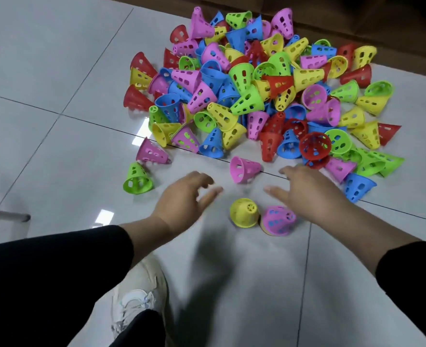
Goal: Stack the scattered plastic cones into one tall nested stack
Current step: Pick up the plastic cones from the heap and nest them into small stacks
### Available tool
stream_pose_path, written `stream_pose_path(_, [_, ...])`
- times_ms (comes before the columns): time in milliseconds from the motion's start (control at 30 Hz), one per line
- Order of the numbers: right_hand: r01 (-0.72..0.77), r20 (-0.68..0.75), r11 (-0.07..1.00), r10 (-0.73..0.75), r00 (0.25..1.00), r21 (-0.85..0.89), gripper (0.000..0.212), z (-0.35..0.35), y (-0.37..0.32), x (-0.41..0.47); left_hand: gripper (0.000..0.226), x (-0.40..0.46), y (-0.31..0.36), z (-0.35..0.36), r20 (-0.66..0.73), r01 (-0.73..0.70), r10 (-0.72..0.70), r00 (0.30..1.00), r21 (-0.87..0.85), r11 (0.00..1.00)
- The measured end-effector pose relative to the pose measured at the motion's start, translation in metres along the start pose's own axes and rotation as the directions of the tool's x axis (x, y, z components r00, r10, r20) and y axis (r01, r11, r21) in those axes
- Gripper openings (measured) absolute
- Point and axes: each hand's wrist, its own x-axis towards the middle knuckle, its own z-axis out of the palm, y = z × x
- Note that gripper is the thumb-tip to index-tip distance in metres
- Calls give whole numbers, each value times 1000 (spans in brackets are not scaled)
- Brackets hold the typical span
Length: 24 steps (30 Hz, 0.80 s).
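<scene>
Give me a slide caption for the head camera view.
Both empty hands, left and right, reach toward a pile of colourful cones on the tiled floor.

The scene is bright, with soft and even light that seems to come from above. The glossy tile floor [56, 58] gives small white reflections: one near the pile of cones [257, 91] on its left side, one nearer, beside the left hand [182, 196]. A wide soft shadow lies on the floor below both arms. The left hand and the right hand [304, 191] are blurred at the fingers, while the cones are fairly sharp. The far right corner is dark. The tile lines bend slightly towards the edges, from the wide lens.
</scene>
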Motion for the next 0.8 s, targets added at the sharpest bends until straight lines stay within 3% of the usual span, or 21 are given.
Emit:
stream_pose_path(67, [-88,-8,959,94,996,271,62,-2,-9,19,32,6,-39,-25,-263,267,-264,928,-27,963])
stream_pose_path(133, [-170,70,890,155,985,424,61,5,-18,44,35,19,-83,-51,-393,551,-559,730,-144,822])
stream_pose_path(200, [-279,162,767,227,960,578,66,17,-29,66,51,27,-120,-70,-345,747,-773,532,-240,621])
stream_pose_path(267, [-456,339,560,306,890,692,70,22,-43,81,66,31,-142,-74,-201,842,-886,417,-282,460])
stream_pose_path(333, [-599,501,397,330,800,695,81,25,-56,90,80,39,-149,-67,-17,865,-917,398,-325,381])
stream_pose_path(400, [-647,560,293,332,759,704,85,30,-68,99,81,48,-145,-59,104,863,-906,410,-366,349])
stream_pose_path(567, [-649,602,48,327,728,759,78,41,-90,126,63,59,-128,-37,169,846,-874,455,-389,364])
stream_pose_path(800, [-589,589,-112,335,736,800,65,45,-81,147,51,59,-123,-30,201,834,-860,468,-423,355])
